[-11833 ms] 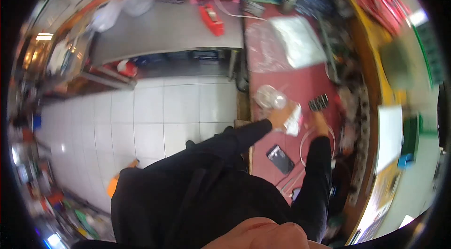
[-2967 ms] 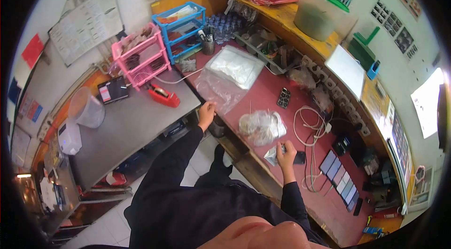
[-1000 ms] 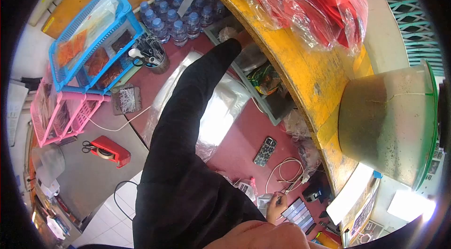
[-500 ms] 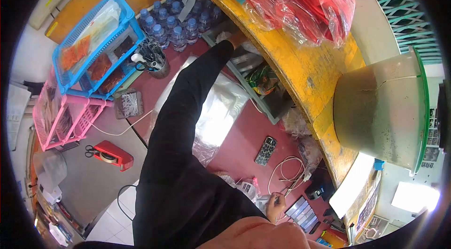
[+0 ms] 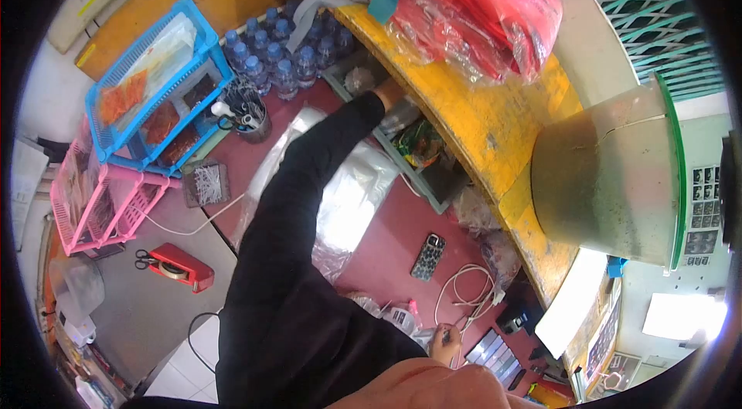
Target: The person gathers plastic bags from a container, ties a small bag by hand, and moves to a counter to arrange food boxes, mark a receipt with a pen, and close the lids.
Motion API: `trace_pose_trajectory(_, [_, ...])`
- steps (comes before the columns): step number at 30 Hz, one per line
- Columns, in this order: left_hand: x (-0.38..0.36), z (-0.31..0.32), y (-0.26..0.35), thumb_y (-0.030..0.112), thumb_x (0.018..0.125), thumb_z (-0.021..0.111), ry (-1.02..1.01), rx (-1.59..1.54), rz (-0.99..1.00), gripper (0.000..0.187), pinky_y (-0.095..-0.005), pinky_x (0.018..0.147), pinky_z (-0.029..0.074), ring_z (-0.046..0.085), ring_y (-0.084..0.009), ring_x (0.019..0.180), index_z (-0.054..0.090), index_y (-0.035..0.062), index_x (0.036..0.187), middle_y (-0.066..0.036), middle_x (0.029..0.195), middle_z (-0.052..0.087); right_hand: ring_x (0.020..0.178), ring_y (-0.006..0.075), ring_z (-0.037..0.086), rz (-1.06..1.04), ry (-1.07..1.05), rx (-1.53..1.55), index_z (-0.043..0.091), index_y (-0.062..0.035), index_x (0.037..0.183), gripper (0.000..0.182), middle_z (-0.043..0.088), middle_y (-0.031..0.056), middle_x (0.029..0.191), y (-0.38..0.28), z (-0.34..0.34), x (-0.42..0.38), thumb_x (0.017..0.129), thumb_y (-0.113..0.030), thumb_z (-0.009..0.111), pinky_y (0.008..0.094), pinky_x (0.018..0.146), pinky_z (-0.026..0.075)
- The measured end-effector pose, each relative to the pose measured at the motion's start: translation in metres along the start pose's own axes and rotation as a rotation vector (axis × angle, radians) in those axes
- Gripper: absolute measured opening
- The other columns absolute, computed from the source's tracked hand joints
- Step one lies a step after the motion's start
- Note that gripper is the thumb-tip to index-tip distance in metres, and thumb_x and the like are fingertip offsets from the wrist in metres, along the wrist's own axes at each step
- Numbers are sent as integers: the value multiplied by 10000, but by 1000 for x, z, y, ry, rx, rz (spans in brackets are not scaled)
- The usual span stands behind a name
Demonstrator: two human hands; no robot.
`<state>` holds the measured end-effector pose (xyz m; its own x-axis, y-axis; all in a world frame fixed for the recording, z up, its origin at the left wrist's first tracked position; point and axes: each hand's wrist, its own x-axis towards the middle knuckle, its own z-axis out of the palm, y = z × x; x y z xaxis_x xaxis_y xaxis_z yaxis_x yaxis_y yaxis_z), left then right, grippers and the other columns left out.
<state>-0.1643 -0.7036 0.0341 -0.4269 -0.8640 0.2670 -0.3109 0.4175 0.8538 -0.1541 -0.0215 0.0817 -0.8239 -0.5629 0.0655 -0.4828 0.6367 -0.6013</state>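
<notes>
My left hand (image 5: 392, 92), at the end of a long black sleeve, reaches into a grey-green tray (image 5: 431, 191) beneath the yellow shelf. Its fingers are hidden by the shelf edge, so whatever they touch does not show. Clear plastic packets and a green-and-yellow packet (image 5: 421, 145) lie in the tray near it. Under the forearm is a stack of clear plastic bags (image 5: 352, 204). My right hand (image 5: 446, 344) rests low on the reddish table, fingers curled around something small and dark that I cannot make out. Beside it are crumpled plastic and a white cable (image 5: 439, 297).
A patterned phone (image 5: 428, 257) lies on the table. Water bottles (image 5: 284, 77), a pen cup (image 5: 251, 122), blue baskets (image 5: 154, 84) and a red tape dispenser (image 5: 182, 266) stand to the left. The yellow shelf (image 5: 479, 115) overhangs the tray, bearing red wrapped bags (image 5: 479, 15) and a large tub (image 5: 607, 177).
The camera view has shifted slightly. My left hand is still in the tray under the shelf, a little more of the tray showing around it. My right hand stays low, still curled.
</notes>
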Motion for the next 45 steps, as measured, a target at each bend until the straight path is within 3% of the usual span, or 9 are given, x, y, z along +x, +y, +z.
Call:
trace_pose_trajectory(10, [-52,-15,84,180,887,607,28,-804,-138,207,-361,687,506,633,-217,899,591,31,1030,-114,963,630,629,127,568,125,-162,278,641,-18,932,185,625,38,704,-23,20,25,831,-169,676,284,564,440])
trace_pose_trajectory(17, [-237,-36,160,236,951,570,-1099,-582,-74,223,-265,721,488,597,-112,838,556,22,1014,-52,897,627,1190,232,515,-120,-364,678,450,-59,1370,720,542,134,1298,-154,9,86,775,-341,742,365,893,462])
trace_pose_trajectory(21, [-270,-48,201,230,966,545,-1199,-558,-37,198,-263,703,492,614,-122,819,561,45,1033,-54,878,628,919,190,641,-106,-747,339,609,24,1151,488,684,108,999,-212,8,86,804,-295,736,298,818,486])
trace_pose_trajectory(24, [-275,-57,210,285,961,521,-1437,-1210,-772,309,-270,802,488,590,-135,978,548,84,1195,-81,1060,619,766,138,643,32,-1004,804,662,14,1030,290,692,58,845,-210,10,72,875,-231,668,267,729,490])
trace_pose_trajectory(28, [-364,-59,228,295,885,598,-1072,-1286,-641,538,-356,1033,362,456,-214,1229,446,89,1358,-84,1283,530,649,89,592,399,-563,1212,656,3,1045,210,663,15,795,-198,-12,49,907,-145,600,223,608,451])
trace_pose_trajectory(29, [-391,-50,191,270,895,599,-1033,-911,91,613,-404,1050,363,427,-244,1294,357,57,1417,-104,1452,367,649,89,592,389,-545,1218,656,3,1045,210,663,15,795,-201,-22,46,907,-145,600,223,608,451])
trace_pose_trajectory(31, [-420,-74,222,246,887,619,-1234,-1798,-385,647,-414,1085,326,401,-242,1317,335,38,1429,-129,1491,298,608,80,577,374,-221,1220,646,-1,1061,217,658,17,796,-208,-44,35,921,-153,579,210,540,432])
trace_pose_trajectory(34, [-440,-101,262,172,875,653,-1019,-1883,-307,590,-395,1044,388,484,-228,1245,402,18,1386,-160,1409,422,583,73,567,370,-146,1184,628,4,1089,253,664,43,808,-173,-55,15,943,-185,544,201,505,419])
trace_pose_trajectory(45, [-534,-83,297,98,838,705,-717,-1111,-523,191,-286,790,562,643,-130,833,666,20,1008,-47,921,661,676,72,571,119,-131,1139,630,22,1013,200,603,5,809,-122,-117,-61,933,-143,551,209,587,448])
